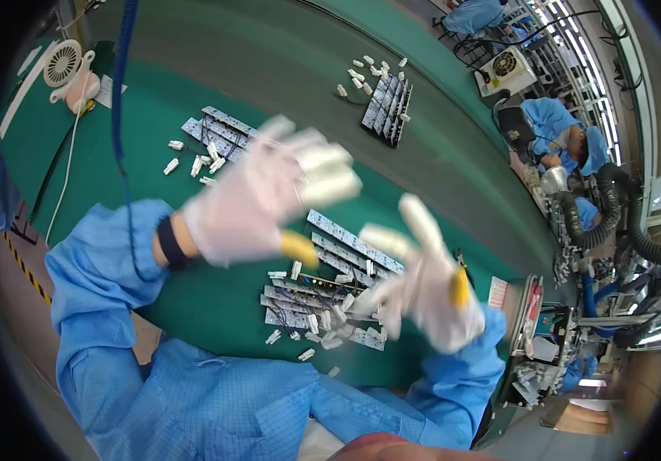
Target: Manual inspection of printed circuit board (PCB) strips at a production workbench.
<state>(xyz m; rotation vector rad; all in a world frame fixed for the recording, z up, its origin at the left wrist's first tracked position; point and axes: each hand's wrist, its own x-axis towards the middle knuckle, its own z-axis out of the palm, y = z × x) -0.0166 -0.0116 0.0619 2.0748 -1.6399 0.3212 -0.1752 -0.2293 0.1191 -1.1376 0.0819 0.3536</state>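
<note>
My left hand, in a white glove with a yellow thumb tip, hovers over the green mat with its fingers stretched out, slightly blurred. It holds nothing and partly covers a bundle of circuit board strips with white connectors. Lower right, my gloved right hand has its fingers apart, also smeared by motion, and nothing shows in its grasp. Between and below the hands lies a larger pile of board strips, with dark wires and loose white plug connectors along its near side; my right fingers hide part of it.
Another bundle of board strips lies on the grey belt beyond the mat. A small white fan stands at the far left. A blue coiled cord hangs down near my left arm. Across the belt, a person in blue works.
</note>
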